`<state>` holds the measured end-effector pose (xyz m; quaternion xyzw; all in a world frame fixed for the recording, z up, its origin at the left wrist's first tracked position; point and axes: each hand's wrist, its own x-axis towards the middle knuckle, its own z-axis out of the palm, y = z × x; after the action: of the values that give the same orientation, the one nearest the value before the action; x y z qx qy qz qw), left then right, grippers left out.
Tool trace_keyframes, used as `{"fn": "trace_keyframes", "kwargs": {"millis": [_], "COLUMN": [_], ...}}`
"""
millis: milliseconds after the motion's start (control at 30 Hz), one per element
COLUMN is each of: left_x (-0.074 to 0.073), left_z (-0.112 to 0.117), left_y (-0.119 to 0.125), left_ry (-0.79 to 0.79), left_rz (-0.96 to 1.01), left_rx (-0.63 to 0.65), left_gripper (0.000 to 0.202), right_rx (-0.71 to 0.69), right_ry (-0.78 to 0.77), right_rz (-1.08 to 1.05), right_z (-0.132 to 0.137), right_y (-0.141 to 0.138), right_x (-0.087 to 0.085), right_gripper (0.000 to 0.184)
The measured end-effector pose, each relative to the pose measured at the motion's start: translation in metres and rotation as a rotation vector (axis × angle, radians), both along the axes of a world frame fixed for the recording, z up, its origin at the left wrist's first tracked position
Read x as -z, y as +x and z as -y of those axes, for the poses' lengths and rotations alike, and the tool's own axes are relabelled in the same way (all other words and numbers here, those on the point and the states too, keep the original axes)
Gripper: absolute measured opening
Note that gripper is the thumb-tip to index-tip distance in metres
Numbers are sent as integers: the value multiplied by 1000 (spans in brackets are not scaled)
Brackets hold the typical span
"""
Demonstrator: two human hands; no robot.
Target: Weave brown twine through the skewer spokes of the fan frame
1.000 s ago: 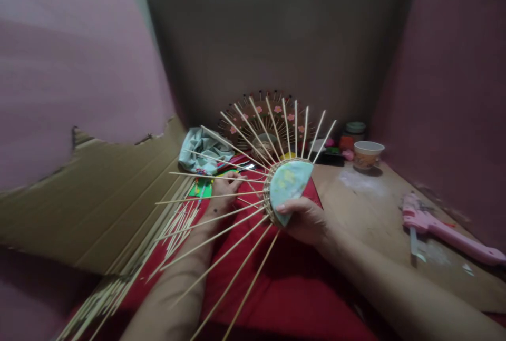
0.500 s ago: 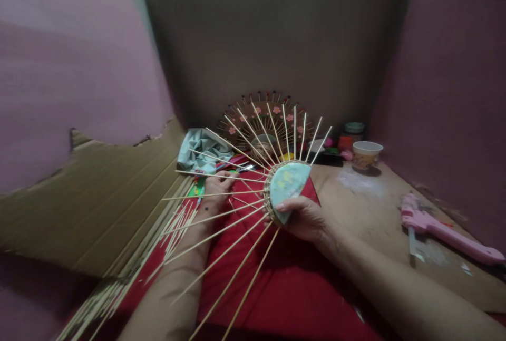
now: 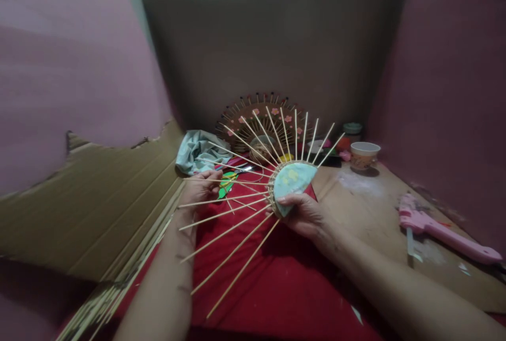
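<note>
**Likely light, easily snapped**

Above red cloth-like surface [image 3: 300, 288], holding half-round fan frame of pale wooden sticks [image 3: 272, 185]. Best taken by pale-blue fabric-like half-disc [image 3: 294, 180], as pinched in right hand [image 3: 306, 217]. Cannot tell whether pinching anything in curled-fingered left hand [image 3: 202, 189].

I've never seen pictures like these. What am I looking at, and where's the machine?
There's no machine: these are a person's two bare hands, seen from a camera worn on the head, looking forward and down. The right hand grips a pale blue half-round piece with thin sticks fanning out from its woven edge. The left hand has its fingertips together beside the sticks; whether it pinches anything is too small to tell. Below is a red surface. Around them are a pink glue gun, a cup, a crumpled cloth and a flowered fan.
</note>
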<state>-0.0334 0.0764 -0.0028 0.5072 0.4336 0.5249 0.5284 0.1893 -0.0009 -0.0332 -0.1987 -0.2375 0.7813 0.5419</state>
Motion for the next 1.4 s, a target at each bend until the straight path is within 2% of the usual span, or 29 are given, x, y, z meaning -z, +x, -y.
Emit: {"fn": "trace_keyframes", "kwargs": {"millis": [233, 467, 633, 867, 1000, 1100, 1200, 1400], "left_x": [-7, -12, -15, -12, -7, -2, 6, 27], "left_z": [1, 6, 7, 2, -6, -13, -14, 0], "left_y": [-14, -21, -20, -21, -28, -30, -16, 48], "left_ry": [-8, 44, 139, 275, 208, 120, 68, 93], "left_rz": [143, 210, 184, 122, 83, 50, -3, -101], "left_rx": [76, 78, -26, -135, -202, -188, -160, -80], "left_gripper": [22, 36, 49, 49, 44, 40, 33, 28], "right_rx": [95, 170, 192, 151, 119, 71, -40, -371], "right_ry": [-59, -105, -116, -187, -200, -173, -97, 91], "right_rz": [-7, -43, -47, 5, 22, 1, -68, -132], "right_z": [-6, -10, -13, -14, -12, -8, 0, 25], "right_y": [4, 4, 4, 6, 8, 8, 5, -12], "right_x": [-2, 3, 7, 5, 2, -1, -4, -10], "right_gripper": [23, 23, 20, 20, 21, 22, 25, 28]}}
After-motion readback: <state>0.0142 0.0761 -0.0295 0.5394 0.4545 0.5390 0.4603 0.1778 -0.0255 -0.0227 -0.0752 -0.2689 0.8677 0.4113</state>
